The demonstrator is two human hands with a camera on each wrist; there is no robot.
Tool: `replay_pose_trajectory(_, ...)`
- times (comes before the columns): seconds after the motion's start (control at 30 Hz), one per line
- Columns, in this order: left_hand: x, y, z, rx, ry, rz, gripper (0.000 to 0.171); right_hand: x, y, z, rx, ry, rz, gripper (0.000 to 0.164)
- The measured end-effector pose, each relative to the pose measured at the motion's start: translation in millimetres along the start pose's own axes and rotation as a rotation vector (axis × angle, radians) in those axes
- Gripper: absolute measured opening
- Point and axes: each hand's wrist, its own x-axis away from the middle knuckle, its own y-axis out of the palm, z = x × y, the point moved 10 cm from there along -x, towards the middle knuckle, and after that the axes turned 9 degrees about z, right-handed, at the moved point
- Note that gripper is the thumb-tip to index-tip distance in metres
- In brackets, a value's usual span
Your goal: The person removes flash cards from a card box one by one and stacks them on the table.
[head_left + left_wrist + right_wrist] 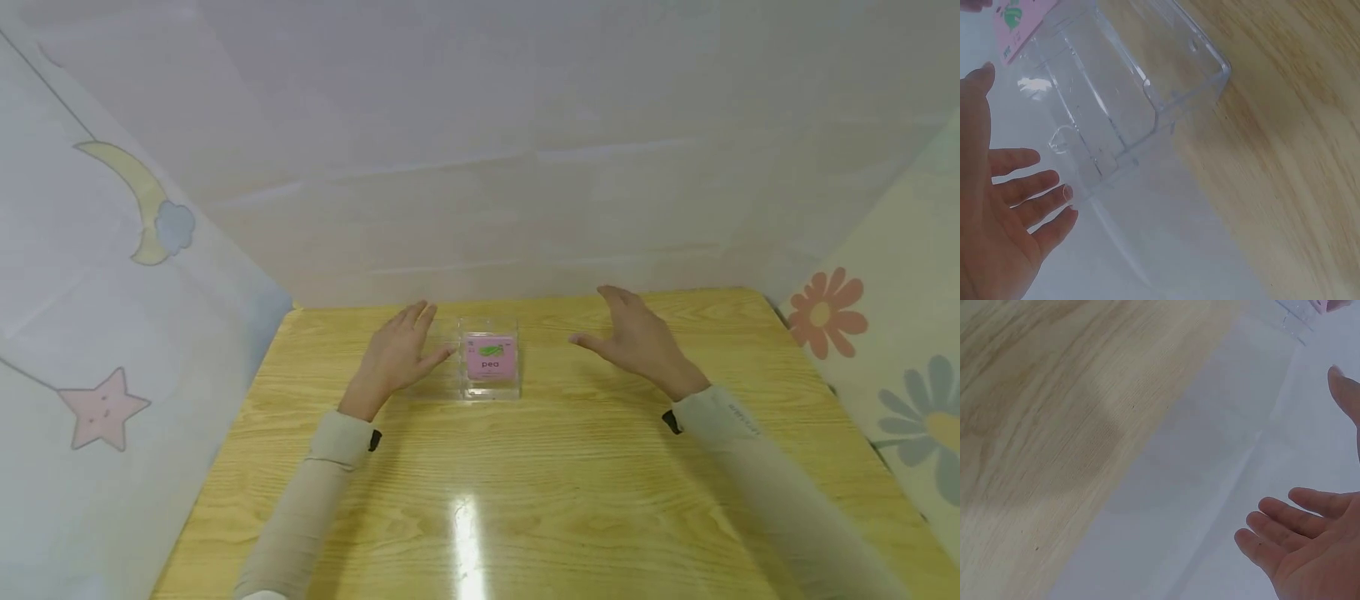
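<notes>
A clear plastic box (491,393) with divided compartments lies near the table's back edge. In its right compartment is a pink card (504,358) printed with a green pea pod and the word "pea". My left hand (393,354) is over or beside the box's left part, thumb toward the card; whether it touches the plastic I cannot tell. In the left wrist view the clear box (1166,112) appears beside extended, spread fingers. Apart from the box, on its right, my right hand (637,337) has its thumb and fingers spread and holds nothing.
The wooden table (525,492) ends at a pale back wall (465,225). Side walls bear printed pictures, a moon (138,179) and a star (105,408) on the left, flowers (825,312) on the right.
</notes>
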Motion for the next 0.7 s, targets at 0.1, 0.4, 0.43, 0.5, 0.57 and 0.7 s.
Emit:
replay_pose_trajectory(0.1, -1.1, 3.9, 4.4, -0.004, 0.008, -0.002, 0.090, -0.3, 3.7, -5.8, 0.004, -0.017, 0.003, 0.109)
replay_pose_trajectory(0.4, -1.4, 17.8, 12.9, -0.031, -0.003, -0.042, 0.101, 1.2, 11.5, -17.0, -0.017, -0.040, 0.019, 0.106)
replay_pose_trajectory(0.43, -0.7, 20.1, 13.5, -0.043, -0.002, -0.052, 0.102, 1.4, 12.1, -18.3, -0.023, -0.041, 0.018, 0.106)
replay_pose_trajectory(0.5, 1.2, 24.4, 14.6, -0.059, 0.001, -0.068, 0.102, 1.6, 12.8, -21.5, -0.032, -0.048, 0.016, 0.106)
replay_pose_trajectory(0.57, 2.8, 27.5, 15.6, -0.061, 0.003, -0.073, 0.100, 1.5, 13.3, -25.4, -0.038, -0.056, 0.012, 0.106)
replay_pose_trajectory(0.7, 4.8, 31.3, 17.5, -0.063, 0.008, -0.069, 0.095, 0.5, 14.6, -33.6, -0.044, -0.077, 0.005, 0.107)
